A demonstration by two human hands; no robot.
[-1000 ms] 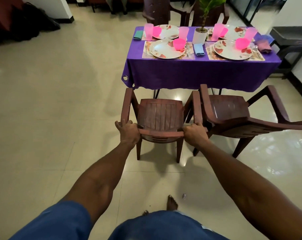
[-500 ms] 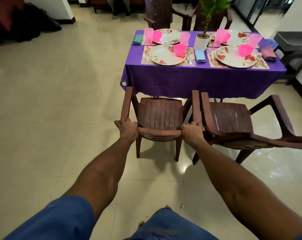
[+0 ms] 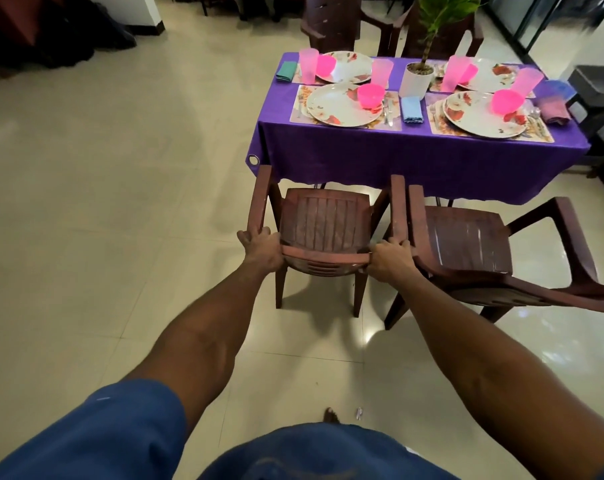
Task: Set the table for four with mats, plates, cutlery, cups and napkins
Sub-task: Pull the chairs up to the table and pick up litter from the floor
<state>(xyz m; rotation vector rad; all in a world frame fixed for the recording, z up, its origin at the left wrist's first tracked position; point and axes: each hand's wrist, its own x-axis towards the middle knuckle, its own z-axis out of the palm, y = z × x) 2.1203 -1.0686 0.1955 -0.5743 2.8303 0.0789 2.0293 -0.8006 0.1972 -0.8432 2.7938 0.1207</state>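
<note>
Hands (image 3: pixel 260 249) (image 3: pixel 390 259) grip brown chair (image 3: pixel 325 223) facing set table (image 3: pixel 415 157).

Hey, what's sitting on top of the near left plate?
A pink bowl rests on the right side of the near left plate. Whether the bowl holds anything cannot be seen.

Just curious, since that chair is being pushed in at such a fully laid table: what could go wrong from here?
The right hand grips the chair right beside the next chair's armrest, so fingers could get pinched. A hard push might bump the table, and the tall pink cups could tip. The chair may also catch the hanging tablecloth.
</note>
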